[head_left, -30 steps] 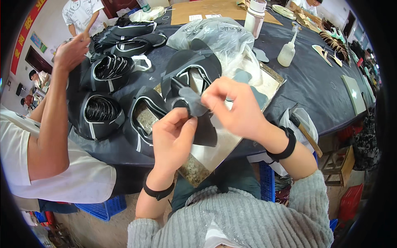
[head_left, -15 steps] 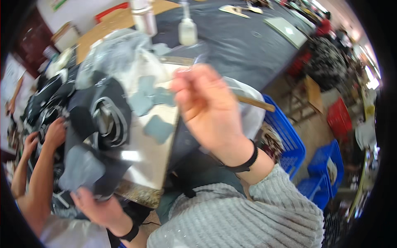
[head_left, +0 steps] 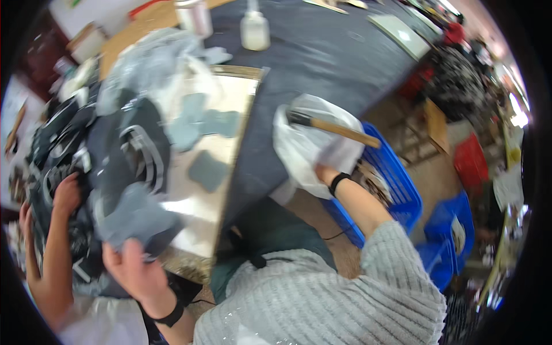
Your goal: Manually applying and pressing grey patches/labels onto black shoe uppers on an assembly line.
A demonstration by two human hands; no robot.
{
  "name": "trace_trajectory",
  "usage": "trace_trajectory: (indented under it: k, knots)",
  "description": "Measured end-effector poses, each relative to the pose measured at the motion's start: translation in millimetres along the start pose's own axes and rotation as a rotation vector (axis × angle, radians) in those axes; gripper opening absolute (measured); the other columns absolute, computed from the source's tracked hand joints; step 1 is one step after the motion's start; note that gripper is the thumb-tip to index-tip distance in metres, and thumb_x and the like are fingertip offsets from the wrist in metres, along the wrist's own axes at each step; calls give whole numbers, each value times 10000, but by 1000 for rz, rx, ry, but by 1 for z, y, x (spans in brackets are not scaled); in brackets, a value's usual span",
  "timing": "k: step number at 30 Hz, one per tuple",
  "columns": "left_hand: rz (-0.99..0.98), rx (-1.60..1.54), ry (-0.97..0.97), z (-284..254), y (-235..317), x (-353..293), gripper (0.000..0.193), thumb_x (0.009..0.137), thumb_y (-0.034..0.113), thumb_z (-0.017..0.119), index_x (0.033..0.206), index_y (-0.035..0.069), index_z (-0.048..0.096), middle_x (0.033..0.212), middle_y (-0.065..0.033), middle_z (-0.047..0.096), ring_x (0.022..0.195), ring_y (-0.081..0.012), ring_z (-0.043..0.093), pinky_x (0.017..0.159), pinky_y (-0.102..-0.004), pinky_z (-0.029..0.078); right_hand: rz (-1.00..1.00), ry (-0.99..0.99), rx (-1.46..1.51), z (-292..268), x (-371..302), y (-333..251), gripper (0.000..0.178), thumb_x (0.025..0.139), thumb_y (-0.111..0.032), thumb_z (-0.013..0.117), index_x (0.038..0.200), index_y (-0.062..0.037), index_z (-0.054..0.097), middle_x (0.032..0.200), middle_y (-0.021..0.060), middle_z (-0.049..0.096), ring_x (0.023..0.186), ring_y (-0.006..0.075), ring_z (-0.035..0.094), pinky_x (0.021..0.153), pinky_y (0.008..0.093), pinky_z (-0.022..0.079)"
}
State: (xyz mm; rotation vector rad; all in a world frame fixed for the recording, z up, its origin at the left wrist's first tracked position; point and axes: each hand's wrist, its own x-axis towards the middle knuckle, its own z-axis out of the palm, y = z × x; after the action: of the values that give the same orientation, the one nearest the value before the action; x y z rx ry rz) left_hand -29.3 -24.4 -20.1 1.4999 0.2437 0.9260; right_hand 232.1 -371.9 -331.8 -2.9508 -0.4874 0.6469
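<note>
My left hand [head_left: 135, 267] is closed on a thin grey cut piece [head_left: 135, 215], thumb on top, at the lower left beside the pale board [head_left: 198, 227]. More grey pieces [head_left: 208, 171] with rounded lobes lie on that board. My right hand [head_left: 326, 173] is at the opening of a white plastic bag [head_left: 307, 146] at the table's right edge, its fingers hidden by the bag. Across the bag rests a wooden-handled tool [head_left: 345, 133] with a dark end.
A blue basket [head_left: 397, 172] with crumpled material stands by the table's right edge. Further right are other blue baskets [head_left: 443, 259] and a red one [head_left: 471, 164]. A co-worker's hands [head_left: 66, 192] handle black pieces on the left. A squeeze bottle [head_left: 255, 30] stands at the back.
My right hand has moved from above the board, rightward and down, to the white bag. My left hand still holds the grey piece, slightly higher and tilted differently. The view has shifted a little.
</note>
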Motion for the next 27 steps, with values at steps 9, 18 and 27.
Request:
trace_trajectory:
  k: [9, 18, 27]
  knots:
    - [-163, -186, -299, 19, 31, 14, 297, 830, -7, 565, 1118, -70, 531, 1014, -90, 614, 923, -117, 562, 823, -253, 435, -261, -241, 73, -175, -111, -23, 236, 715, -183, 576, 856, -10, 654, 758, 173, 646, 648, 279, 623, 616, 364, 480]
    - [-127, 61, -591, 25, 20, 15, 272, 813, 22, 582, 1081, -21, 573, 870, -52, 640, 741, -50, 553, 654, -203, 443, -882, 456, 853, -292, -201, -178, 158, 692, -115, 721, 784, -26, 627, 721, 28, 554, 625, 108, 480, 552, 233, 371]
    - [13, 151, -763, 19, 33, 15, 268, 775, 19, 625, 1039, -15, 593, 911, -97, 604, 796, -172, 584, 681, -260, 445, -1235, 8, 1133, -273, -180, -270, 81, 737, -86, 691, 769, -67, 619, 972, 57, 495, 971, 190, 458, 873, 319, 335]
